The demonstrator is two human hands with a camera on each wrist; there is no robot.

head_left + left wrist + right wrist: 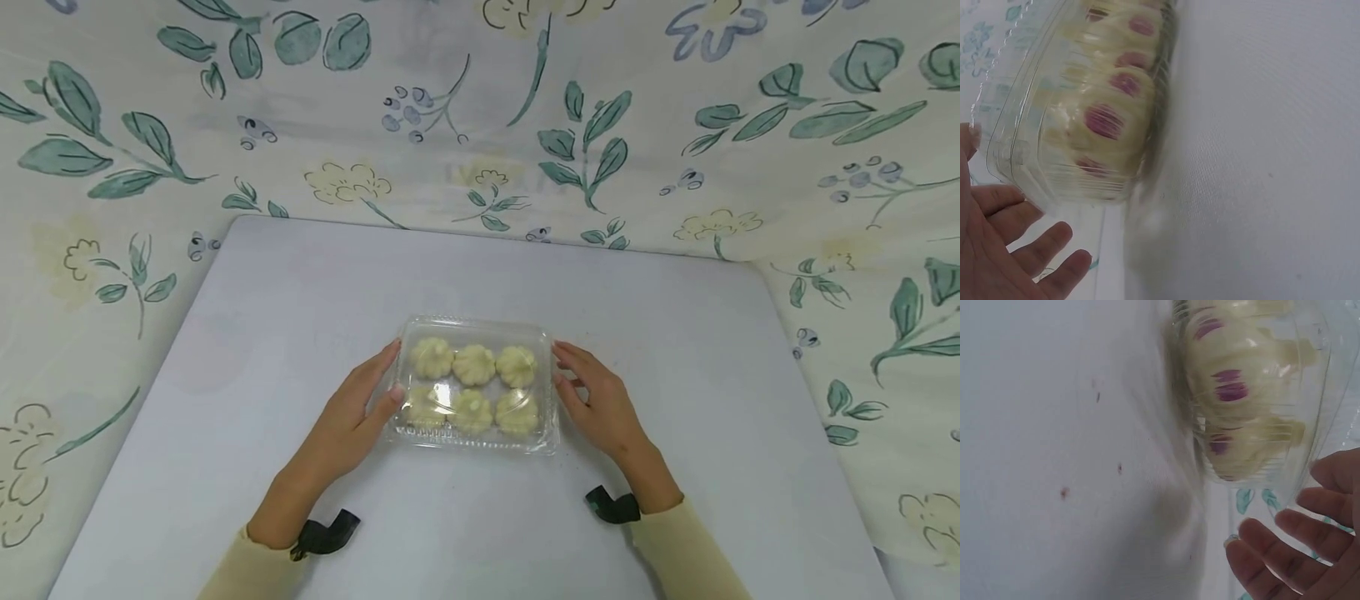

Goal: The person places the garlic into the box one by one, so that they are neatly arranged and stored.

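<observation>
A clear plastic clamshell box [480, 442] sits at the middle of the white table, its lid down. Inside it, flower-shaped pale yellow pastries [474, 365] lie in two rows; purple patches show on their sides in both wrist views. At the box's left end, my left hand [348, 417] touches the rim with thumb and fingertips, the other fingers loosely spread in the left wrist view. My right hand [600, 404] is at the right end, thumb and fingertips against or very near the rim, fingers relaxed in the right wrist view. Neither hand's fingers wrap around the box.
The white tabletop [315, 283] extends around the box on every side. A cloth with leaves and flowers [450, 108] hangs behind and beside the table. Black wrist mounts [326, 533] stick out from both sleeves. Small dark specks [1064, 493] mark the surface in the right wrist view.
</observation>
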